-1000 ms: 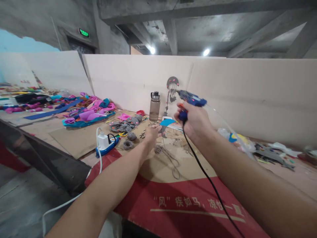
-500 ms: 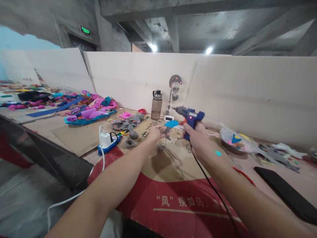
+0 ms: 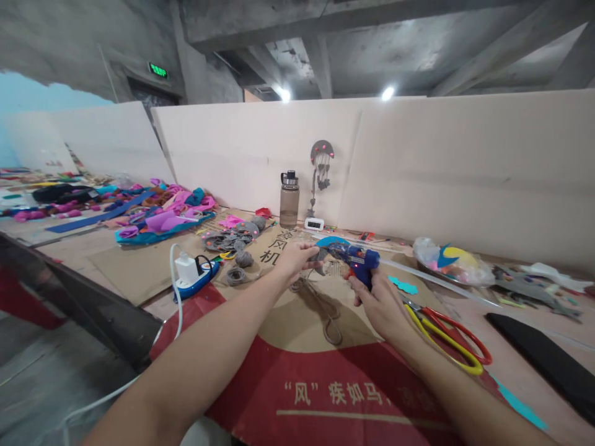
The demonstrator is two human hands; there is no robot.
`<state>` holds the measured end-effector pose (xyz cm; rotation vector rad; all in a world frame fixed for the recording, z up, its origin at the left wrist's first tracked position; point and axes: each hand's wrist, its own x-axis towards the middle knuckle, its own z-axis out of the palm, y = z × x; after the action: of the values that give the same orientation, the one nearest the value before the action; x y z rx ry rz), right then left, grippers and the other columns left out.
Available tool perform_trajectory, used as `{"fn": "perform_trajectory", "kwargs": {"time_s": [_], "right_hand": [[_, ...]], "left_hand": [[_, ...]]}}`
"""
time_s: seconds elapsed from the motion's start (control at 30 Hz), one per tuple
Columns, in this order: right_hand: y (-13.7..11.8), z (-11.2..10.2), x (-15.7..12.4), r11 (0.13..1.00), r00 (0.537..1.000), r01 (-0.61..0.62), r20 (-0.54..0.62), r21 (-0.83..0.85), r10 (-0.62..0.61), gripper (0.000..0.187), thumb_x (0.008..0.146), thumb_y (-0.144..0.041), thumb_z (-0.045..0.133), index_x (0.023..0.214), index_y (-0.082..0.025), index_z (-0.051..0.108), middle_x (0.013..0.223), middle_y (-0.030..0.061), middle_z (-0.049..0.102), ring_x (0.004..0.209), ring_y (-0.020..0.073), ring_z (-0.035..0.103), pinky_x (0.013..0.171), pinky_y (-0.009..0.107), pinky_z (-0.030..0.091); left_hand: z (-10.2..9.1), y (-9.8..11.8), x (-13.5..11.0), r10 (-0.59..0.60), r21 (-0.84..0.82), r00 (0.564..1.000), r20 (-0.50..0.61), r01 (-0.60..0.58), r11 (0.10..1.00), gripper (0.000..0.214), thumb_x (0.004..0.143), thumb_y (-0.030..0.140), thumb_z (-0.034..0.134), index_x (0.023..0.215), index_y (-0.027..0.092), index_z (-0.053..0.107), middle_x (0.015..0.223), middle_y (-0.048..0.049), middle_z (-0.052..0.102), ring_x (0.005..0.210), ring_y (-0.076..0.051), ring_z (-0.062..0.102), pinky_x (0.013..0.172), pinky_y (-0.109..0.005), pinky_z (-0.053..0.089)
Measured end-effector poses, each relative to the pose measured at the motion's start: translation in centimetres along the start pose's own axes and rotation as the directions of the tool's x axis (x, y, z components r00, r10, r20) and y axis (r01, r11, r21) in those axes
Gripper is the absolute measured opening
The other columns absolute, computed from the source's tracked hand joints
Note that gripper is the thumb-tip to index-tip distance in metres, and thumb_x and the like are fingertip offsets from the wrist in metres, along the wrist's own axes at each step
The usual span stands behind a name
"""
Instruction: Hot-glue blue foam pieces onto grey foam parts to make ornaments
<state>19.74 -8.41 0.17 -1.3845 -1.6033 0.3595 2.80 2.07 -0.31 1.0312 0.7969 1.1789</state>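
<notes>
Currently logged: head view, 1 bench, 2 hands.

1. Left hand (image 3: pixel 295 257): fingers pinched narrow on a teal crescent-shaped felt piece (image 3: pixel 329 241), held just above the bench w/ a small grey bit under it; what that bit is, cannot tell.
2. Right hand (image 3: pixel 379 303): fingers wrapped shut round the grip of a blue hot-glue gun (image 3: pixel 356 257), red lamp lit. A clear glue stick (image 3: pixel 432 280) trails from its rear to the right.
3. Change vs 1 s ago: the gun was raised and well apart from the felt. It is now down at bench level w/ the nozzle at the felt's underside, touching or just short, cannot tell. Left hand is approx. where it was. Judged meaning: tool and workpiece now meet, so the work stands at the gluing point, past the approach.
4. By the right wrist: scissors w/ red and yellow handles (image 3: pixel 446 337), teal felt offcut (image 3: pixel 403 286).
5. Under the hands: brown cardboard sheet w/ red print (image 3: pixel 260 371), loops of grey twine (image 3: pixel 320 303).
6. Back: smoky plastic water bottle (image 3: pixel 289 199), small white clock (image 3: pixel 314 223), grey felt hanging on the wall board (image 3: pixel 320 162).
7. Left: blue power strip w/ white plug (image 3: pixel 193 272). Right: clear bag of coloured scraps (image 3: pixel 453 263).
</notes>
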Motion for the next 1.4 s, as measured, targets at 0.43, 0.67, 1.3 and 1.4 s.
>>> {"fn": "perform_trajectory", "kwargs": {"time_s": [0.43, 0.67, 1.3, 1.4], "right_hand": [[0.4, 0.0, -0.1, 0.985, 0.999, 0.042, 0.005, -0.167, -0.042, 0.047, 0.086, -0.053, 0.042, 0.105, -0.013, 0.058, 0.079, 0.0098, 0.064, 0.066, 0.0224, 0.057, 0.063, 0.034, 0.043], [0.7, 0.3, -0.1, 0.988, 0.997, 0.070, -0.008, -0.139, -0.071, 0.049, 0.087, -0.052, 0.042, 0.112, -0.012, 0.055, 0.087, 0.0118, 0.064, 0.066, 0.0210, 0.057, 0.061, 0.033, 0.044], [0.6, 0.1, 0.0, 0.977, 1.000, 0.026, 0.001, -0.214, -0.026, 0.051, 0.087, -0.056, 0.040, 0.103, -0.011, 0.056, 0.079, 0.0124, 0.064, 0.065, 0.0227, 0.056, 0.062, 0.035, 0.044], [0.6, 0.1, 0.0, 0.971, 1.000, 0.014, 0.005, -0.237, -0.014, 0.050, 0.087, -0.056, 0.039, 0.101, -0.011, 0.057, 0.073, 0.0101, 0.062, 0.062, 0.0222, 0.055, 0.061, 0.035, 0.043]], "left_hand": [[1.2, 0.4, -1.0, 0.023, -0.013, 1.000, 0.009, -0.023, 1.000, 0.012, 0.078, 0.009, 0.068, 0.075, 0.010, 0.057, 0.067, -0.0037, 0.067, 0.058, -0.012, 0.066, 0.061, -0.027, 0.057], [1.2, 0.1, -0.8, 0.038, 0.026, 0.999, -0.014, -0.037, 0.999, 0.014, 0.076, 0.010, 0.070, 0.075, 0.011, 0.056, 0.065, -0.0022, 0.066, 0.056, -0.012, 0.064, 0.061, -0.029, 0.057], [1.5, 0.7, -1.0, 0.088, 0.036, 0.992, -0.093, -0.085, 0.996, 0.012, 0.079, 0.004, 0.063, 0.072, 0.012, 0.056, 0.061, 0.0002, 0.062, 0.055, -0.010, 0.060, 0.061, -0.029, 0.056], [1.4, 0.7, -1.1, 0.097, 0.040, 0.991, -0.094, -0.094, 0.995, 0.012, 0.079, 0.005, 0.062, 0.071, 0.011, 0.056, 0.060, 0.0007, 0.062, 0.055, -0.010, 0.060, 0.062, -0.029, 0.057]]}}
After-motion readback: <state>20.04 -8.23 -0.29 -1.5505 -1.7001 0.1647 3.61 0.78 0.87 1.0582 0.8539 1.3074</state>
